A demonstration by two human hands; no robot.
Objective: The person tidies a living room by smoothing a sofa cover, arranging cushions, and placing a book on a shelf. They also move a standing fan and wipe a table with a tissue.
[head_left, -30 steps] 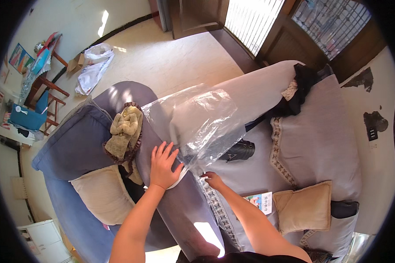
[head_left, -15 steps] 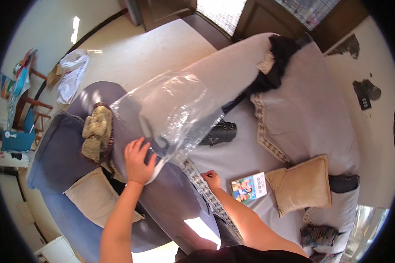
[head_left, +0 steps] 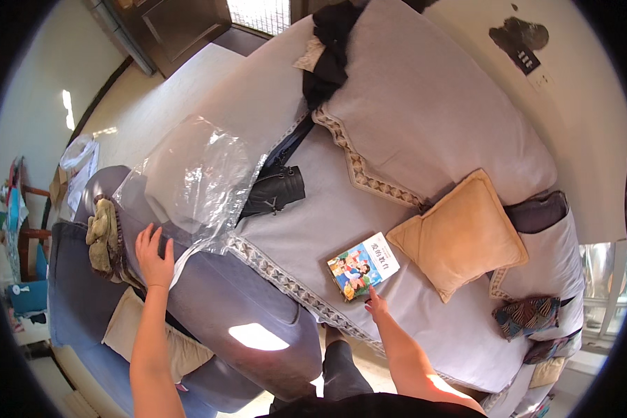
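Note:
My left hand (head_left: 155, 259) is spread over the purple-grey sofa armrest (head_left: 209, 275), fingers apart. A small dark patch shows between its thumb and forefinger; I cannot make out what it is. Close beside that hand lies a large clear plastic bag (head_left: 202, 174) with a white strip at its near end. My right hand (head_left: 377, 305) is at the near edge of a book (head_left: 364, 266) with a colourful illustrated cover. One finger is stretched onto the book's edge; the others are partly hidden. The book lies flat on the grey sofa seat cover (head_left: 313, 244).
A black leather item (head_left: 275, 191) lies beyond the bag. A tan cushion (head_left: 463, 233) sits right of the book, with a patterned pouch (head_left: 526, 317) farther right. Dark cloth (head_left: 327, 52) hangs over the backrest. At left are a carved figure (head_left: 103, 237) and a beige cushion (head_left: 136, 327).
My view has swung to the right. My right hand has moved from the patterned trim to the book's near edge. My left hand stays spread beside the plastic bag.

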